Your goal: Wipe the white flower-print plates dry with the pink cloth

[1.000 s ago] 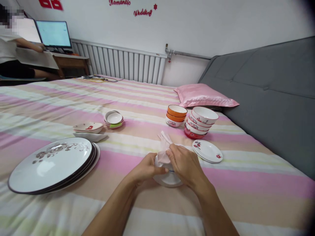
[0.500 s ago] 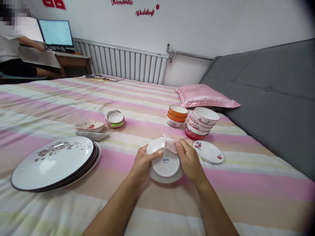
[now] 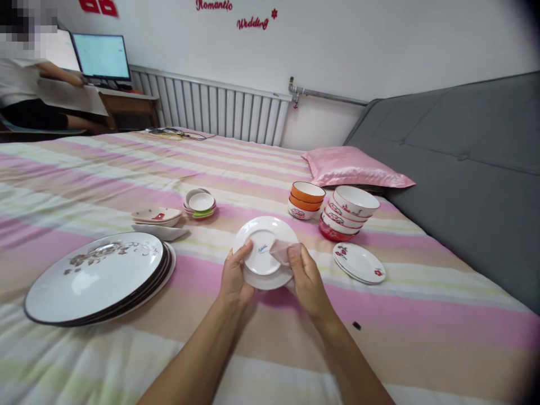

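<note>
A white plate is held up with its underside, marked with blue print, facing me. My left hand grips its left edge, thumb on the underside and fingers behind. My right hand pinches a thin pale pink cloth against the plate's right side. Just right of that hand lie flower-patterned plates. Behind them stand a stack of white and red bowls and a shorter stack topped by orange bowls.
Large dark-rimmed plates are stacked at left, near boat-shaped dishes and small bowls. A small black object lies at right on the striped bedspread. Farther off are a pink pillow and a person seated by monitors.
The plate has moved up and slightly left, tilting so more of its underside shows. My right hand and the cloth have shifted down toward its right side. The small black object has become visible.
</note>
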Tool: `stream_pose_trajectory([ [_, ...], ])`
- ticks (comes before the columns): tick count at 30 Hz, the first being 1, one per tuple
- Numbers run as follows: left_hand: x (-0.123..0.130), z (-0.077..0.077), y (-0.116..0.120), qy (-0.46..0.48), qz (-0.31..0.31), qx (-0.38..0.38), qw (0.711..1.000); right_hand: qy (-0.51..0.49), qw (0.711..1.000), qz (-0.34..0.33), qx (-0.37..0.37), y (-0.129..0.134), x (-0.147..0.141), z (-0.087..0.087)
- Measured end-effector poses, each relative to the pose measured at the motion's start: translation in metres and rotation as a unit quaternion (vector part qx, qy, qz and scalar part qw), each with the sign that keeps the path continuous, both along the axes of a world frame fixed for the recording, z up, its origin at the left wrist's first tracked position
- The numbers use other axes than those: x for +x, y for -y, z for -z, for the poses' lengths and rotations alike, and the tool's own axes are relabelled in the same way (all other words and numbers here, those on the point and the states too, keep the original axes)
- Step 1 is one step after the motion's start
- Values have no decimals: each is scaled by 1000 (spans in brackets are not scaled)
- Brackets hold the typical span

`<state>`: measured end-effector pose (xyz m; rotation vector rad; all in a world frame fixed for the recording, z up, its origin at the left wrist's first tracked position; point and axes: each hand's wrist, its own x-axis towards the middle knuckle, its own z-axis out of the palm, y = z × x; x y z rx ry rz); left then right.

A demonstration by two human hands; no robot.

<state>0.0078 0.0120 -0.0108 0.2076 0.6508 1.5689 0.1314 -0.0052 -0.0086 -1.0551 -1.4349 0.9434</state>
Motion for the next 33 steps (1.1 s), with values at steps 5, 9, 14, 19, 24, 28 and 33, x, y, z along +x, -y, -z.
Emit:
stream_pose_trajectory([
  [5,-1,1,-4,43,15,-32,998,-27,999,-26,-6,-1,-6,8],
  [9,-2,3,-6,64,9,-34,997,-42,998,-44,4,0,-10,9],
  [14,0,2,-4,84,8,-26,996,-54,997,-53,0,-1,-13,12],
  [19,10,-7,3,95,19,-29,995,-133,991,-25,-21,-4,-14,16],
  [24,10,-5,13,0,95,31,995,-284,958,10,-45,-12,5,5],
  [28,0,1,13,-143,189,93,967,-300,951,42,-71,-17,33,-2],
  [33,-6,-2,11,-253,198,107,941,-256,955,-22,-147,-13,45,-5],
])
